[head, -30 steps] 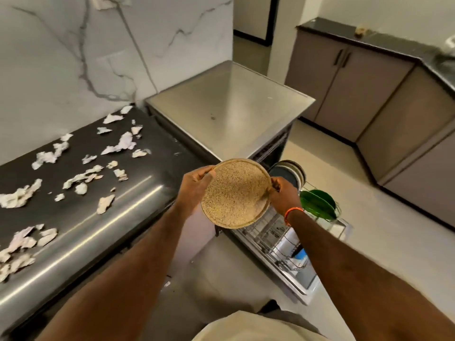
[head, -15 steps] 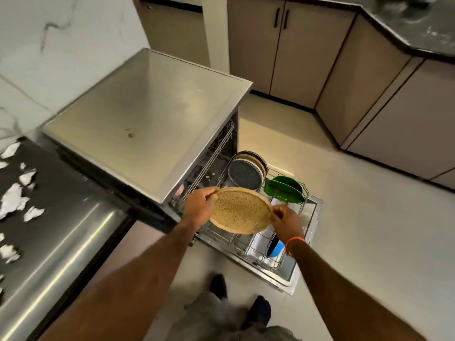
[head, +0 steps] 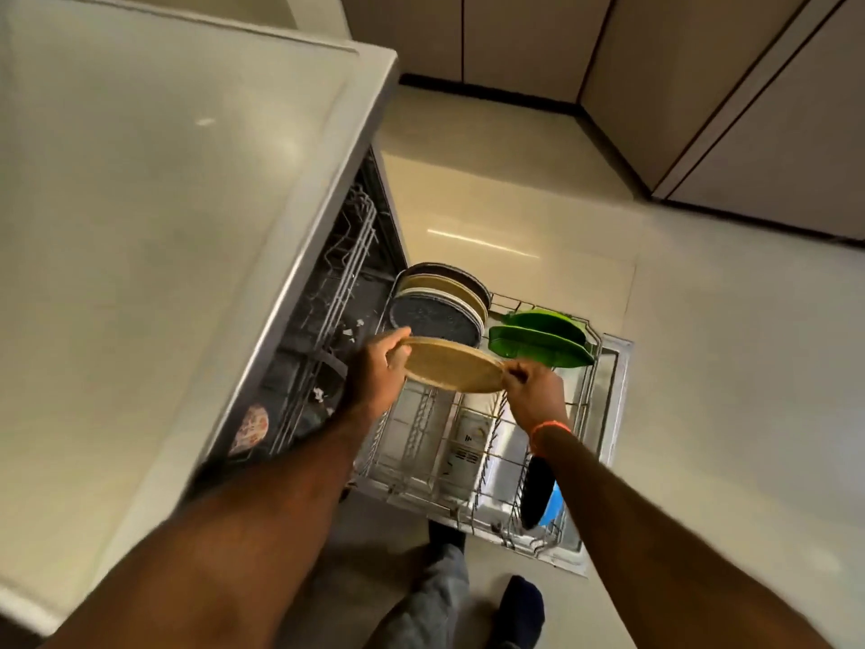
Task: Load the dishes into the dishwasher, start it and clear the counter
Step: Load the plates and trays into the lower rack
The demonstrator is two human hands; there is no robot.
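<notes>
plate (head: 451, 365) lowered, flatter, above rack (head: 590, 405)

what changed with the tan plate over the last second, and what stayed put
The tan plate came down from chest height beside the counter to just above the lower rack, tipping from facing the camera to nearly flat. The left hand and right hand still grip its opposite edges. The stacked plates and green dishes stayed in the rack.

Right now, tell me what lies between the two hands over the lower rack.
In the head view, the tan speckled plate spans the gap: the left hand grips its left rim, the right hand its right rim, above the lower rack.
</notes>
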